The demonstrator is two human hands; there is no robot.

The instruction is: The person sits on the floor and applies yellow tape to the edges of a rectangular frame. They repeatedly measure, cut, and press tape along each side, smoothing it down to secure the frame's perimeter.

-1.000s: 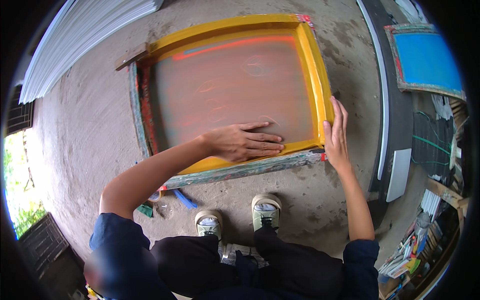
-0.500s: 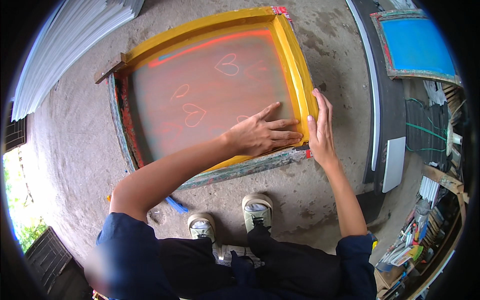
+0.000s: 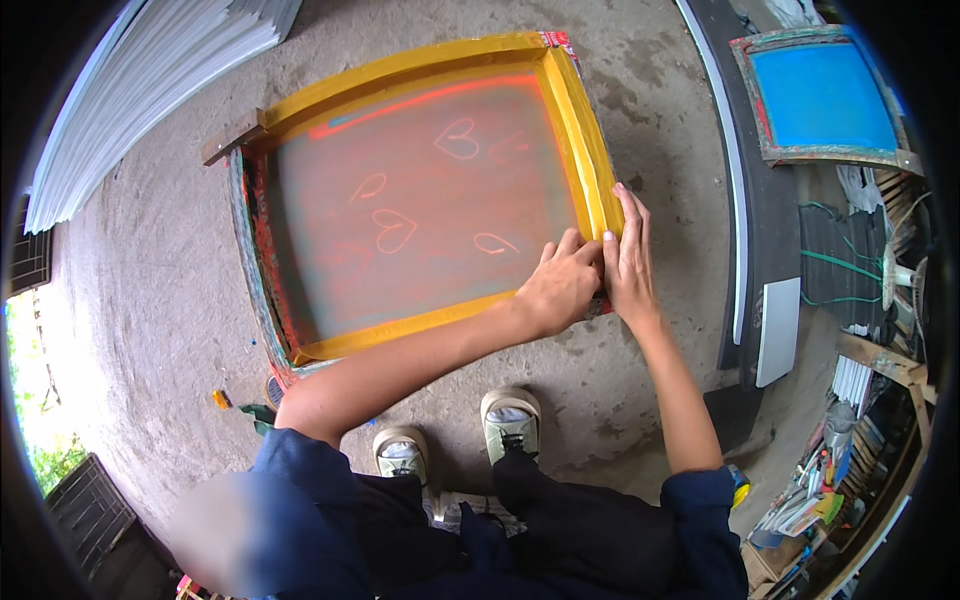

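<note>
Screen (image 3: 430, 190) is lying on the floor (image 3: 665, 150), just beyond the shoes (image 3: 512, 425), mesh recessed below the rim. Long axis is running left to right, right end angling slightly farther away. Yellow tape (image 3: 578, 140) is lining the far, right and near inner sides. Left hand (image 3: 558, 287) is working the near right corner, fingers curling, tips hidden; cannot tell if clamping. Right hand (image 3: 631, 265) is touching the right side, fingers stretching far-ward close together, thumb standing apart; grip unclear. Wood block (image 3: 236, 137) is sitting at the far left corner.
</note>
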